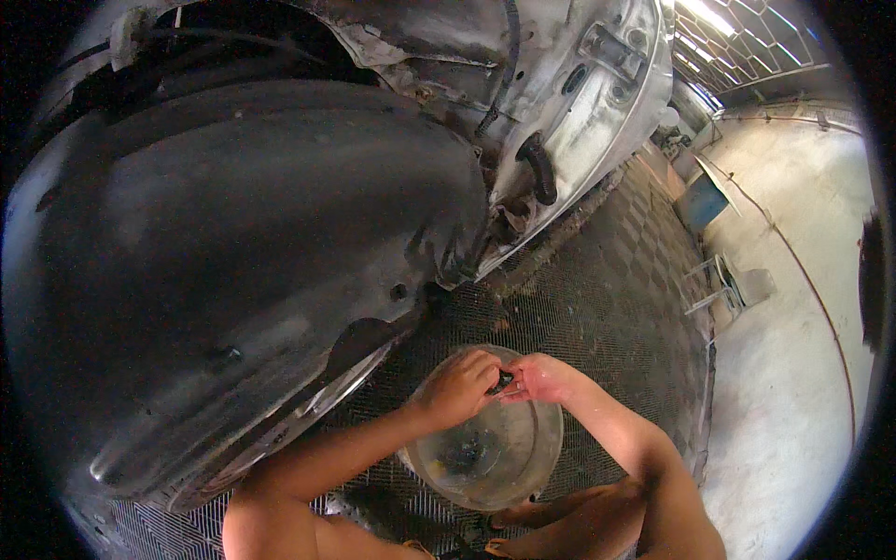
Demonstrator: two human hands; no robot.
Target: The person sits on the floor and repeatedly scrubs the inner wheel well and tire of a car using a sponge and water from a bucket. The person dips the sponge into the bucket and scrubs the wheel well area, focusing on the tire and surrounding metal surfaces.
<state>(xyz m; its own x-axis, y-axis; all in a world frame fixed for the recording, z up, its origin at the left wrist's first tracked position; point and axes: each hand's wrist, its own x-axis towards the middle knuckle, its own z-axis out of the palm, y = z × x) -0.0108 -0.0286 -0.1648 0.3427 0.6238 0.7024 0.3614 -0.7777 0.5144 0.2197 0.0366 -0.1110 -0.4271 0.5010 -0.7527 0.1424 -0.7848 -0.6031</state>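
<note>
Both hands meet over the far rim of a round translucent plastic bucket (535, 448). Between their fingertips is a small black part (501, 381), mostly covered by the fingers, so its exact kind cannot be told. My left hand (458, 388) grips it from the left, fingers curled. From the other side, my right hand (544, 378) pinches it, palm partly turned up and looking wet. Down in the bucket, some dark and yellowish matter shows at the bottom, too blurred to name. The bucket stands on the floor between my legs.
A large dark vehicle body panel (280, 210) fills the left, with a curved metal rim (301, 420) below. Beyond it is a bare metal body section (595, 112) with a black corrugated rubber boot (539, 168). Ribbed floor tiles (595, 301) reach a pale wall (777, 364) and white chair (735, 287).
</note>
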